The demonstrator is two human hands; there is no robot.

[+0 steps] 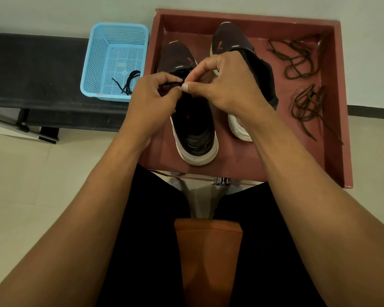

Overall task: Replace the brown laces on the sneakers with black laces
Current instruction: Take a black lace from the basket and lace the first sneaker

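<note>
Fingers [187,87] of the left hand [151,100] and right hand [226,85] pinch one black lace [171,82] above the nearer sneaker [193,129], mid-frame.
Red tray [339,107] holds both shoes; the far sneaker [231,41] looks bare of lace. Blue basket [98,63], upper left, keeps a second black lace [129,84]. Brown laces [306,105] lie loose at the tray's right, so removal seems done and relacing is on its first shoe.

I count two shoes: the near sneaker [195,134] and the far sneaker [231,38]. Two brown bunches: the top brown lace [297,60] and the bottom brown lace [308,105]. Two black ones: the basket lace [129,84] and the held lace [170,83]. One blue basket [93,63], one red tray [337,129], one black bench [31,67]. Two hands: left hand [151,100], right hand [226,85].
</note>
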